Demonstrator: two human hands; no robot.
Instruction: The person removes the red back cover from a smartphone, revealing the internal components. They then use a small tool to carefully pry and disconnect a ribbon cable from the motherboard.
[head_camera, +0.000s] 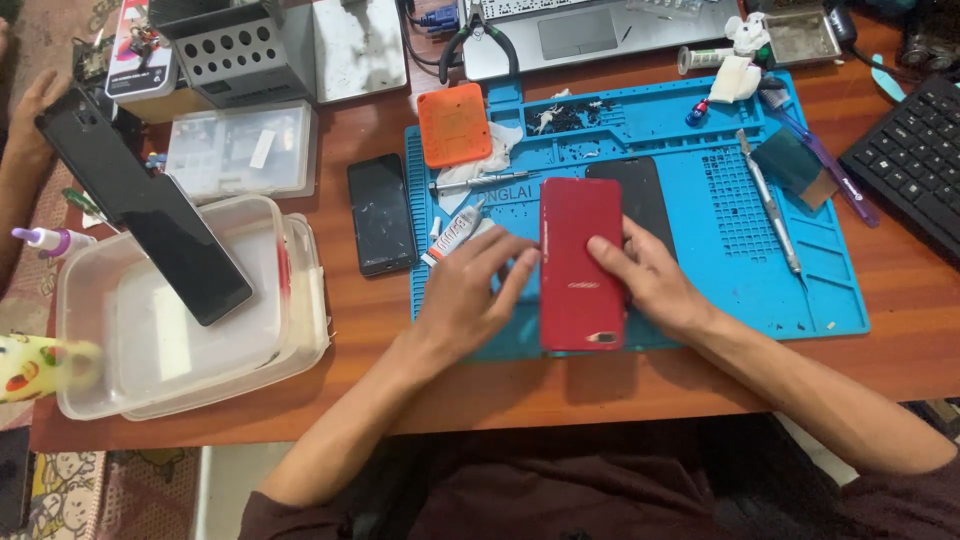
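A red phone back cover (580, 262) lies on a blue repair mat (760, 290). My left hand (470, 290) rests flat beside its left edge, fingertips touching it. My right hand (650, 275) presses on the cover from the right, fingers on its surface. A black phone body (640, 195) sits partly under the red cover and my right hand. A small glue tube (452, 233) lies just left of my left hand's fingers.
Another person's hand (35, 110) at far left holds a black phone (150, 205) over clear plastic tubs (180, 330). A second black phone (380, 213), orange pad (454, 124), tweezers (770, 205), keyboard (915, 160), laptop (590, 30) and pliers surround the mat.
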